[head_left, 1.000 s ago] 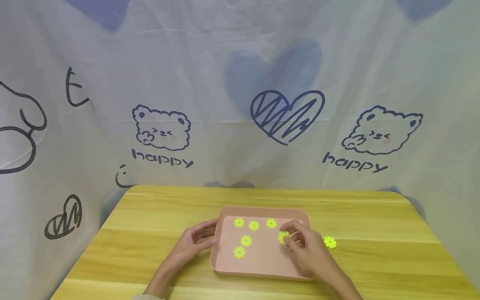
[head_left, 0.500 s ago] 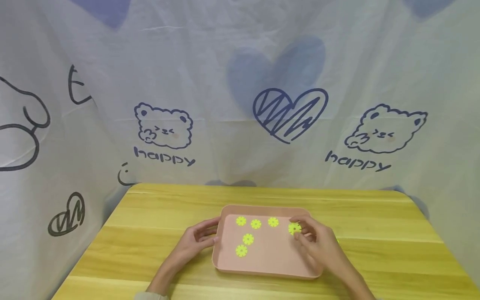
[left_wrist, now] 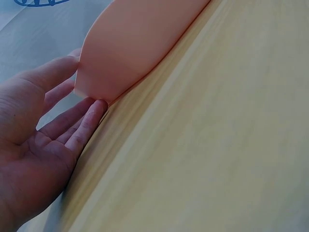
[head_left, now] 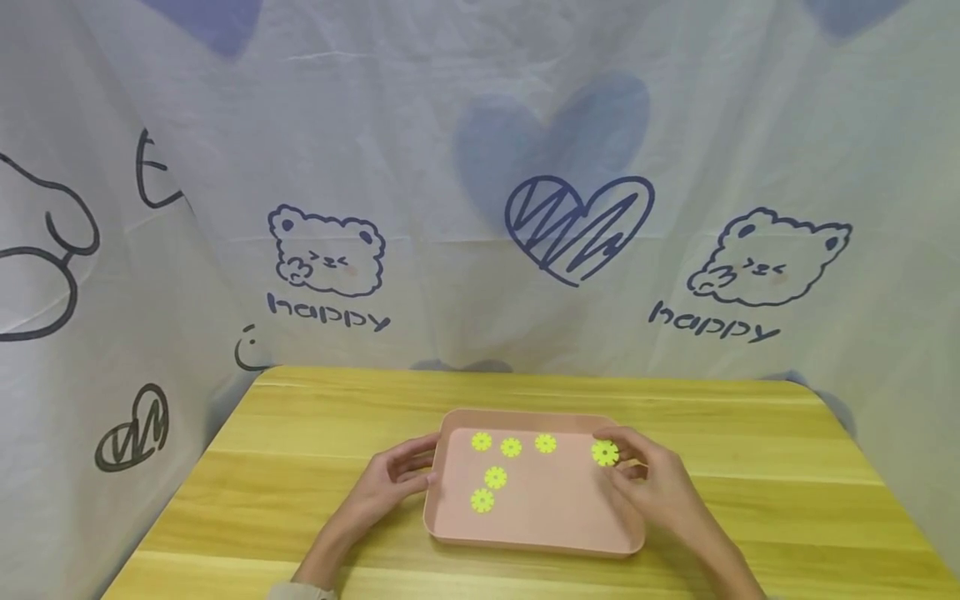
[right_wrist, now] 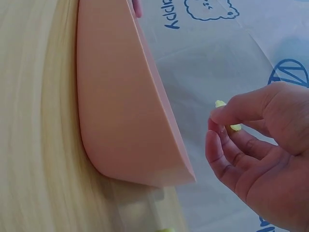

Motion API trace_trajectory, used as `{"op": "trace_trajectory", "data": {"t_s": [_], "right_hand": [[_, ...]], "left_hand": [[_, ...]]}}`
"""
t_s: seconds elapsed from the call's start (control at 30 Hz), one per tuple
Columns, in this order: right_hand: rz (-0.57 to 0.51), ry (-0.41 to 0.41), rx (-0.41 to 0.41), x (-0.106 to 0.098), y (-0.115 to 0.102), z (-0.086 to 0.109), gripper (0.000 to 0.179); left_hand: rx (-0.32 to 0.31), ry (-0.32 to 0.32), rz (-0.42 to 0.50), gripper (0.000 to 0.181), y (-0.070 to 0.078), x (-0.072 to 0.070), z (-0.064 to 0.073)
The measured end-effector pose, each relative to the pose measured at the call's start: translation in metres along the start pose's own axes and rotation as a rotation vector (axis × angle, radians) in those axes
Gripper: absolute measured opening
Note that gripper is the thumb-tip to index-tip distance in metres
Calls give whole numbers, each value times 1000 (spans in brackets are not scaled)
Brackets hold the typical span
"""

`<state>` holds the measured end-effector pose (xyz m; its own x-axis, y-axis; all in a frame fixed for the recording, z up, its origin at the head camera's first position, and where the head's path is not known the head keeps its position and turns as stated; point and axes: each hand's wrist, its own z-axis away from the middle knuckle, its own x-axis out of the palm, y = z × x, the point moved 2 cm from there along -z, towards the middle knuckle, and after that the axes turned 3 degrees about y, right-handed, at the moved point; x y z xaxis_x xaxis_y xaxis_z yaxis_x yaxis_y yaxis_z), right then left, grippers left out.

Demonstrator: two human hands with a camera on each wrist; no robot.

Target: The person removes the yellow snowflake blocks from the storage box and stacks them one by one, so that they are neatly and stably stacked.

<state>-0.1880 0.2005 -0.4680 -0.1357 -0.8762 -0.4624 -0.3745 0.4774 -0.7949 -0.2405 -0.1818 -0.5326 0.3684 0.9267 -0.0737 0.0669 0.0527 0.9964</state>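
Note:
A pink tray [head_left: 540, 537] lies on the table, holding several bright yellow notched plastic discs [head_left: 496, 477], each with a hole in its centre. My left hand [head_left: 390, 483] grips the tray's left side, with the thumb at the rim. In the left wrist view, the left hand's fingertips [left_wrist: 100, 104] touch the outer wall near the base. Above the tray's right end, my right hand [head_left: 660, 479] pinches another yellow disc [head_left: 605, 453] between thumb and fingers. The right wrist view shows this disc [right_wrist: 235, 127] edge-on and clear of the tray wall, partly hidden by the thumb.
A wooden table [head_left: 337, 417] carries the tray. Behind and left of it hangs a white cloth [head_left: 450, 292] printed with bears and hearts. A small yellow piece [right_wrist: 165, 230] shows at the bottom of the right wrist view.
My right hand has moved right with the pinched disc, from above the tray's interior to its right rim. The left hand stays at the tray's side, and the discs lying in the tray keep their arrangement.

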Motion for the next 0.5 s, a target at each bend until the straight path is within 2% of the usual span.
{"op": "trace_trajectory", "data": {"t_s": [0.17, 0.4, 0.5], "right_hand": [[-3, -9, 0, -6, 2, 0, 50], [37, -2, 38, -16, 6, -1, 47], [54, 4, 30, -19, 8, -2, 45]], "left_hand": [[-6, -2, -1, 60, -1, -1, 0], [26, -15, -8, 61, -1, -1, 0], [32, -19, 0, 61, -1, -1, 0]]}}
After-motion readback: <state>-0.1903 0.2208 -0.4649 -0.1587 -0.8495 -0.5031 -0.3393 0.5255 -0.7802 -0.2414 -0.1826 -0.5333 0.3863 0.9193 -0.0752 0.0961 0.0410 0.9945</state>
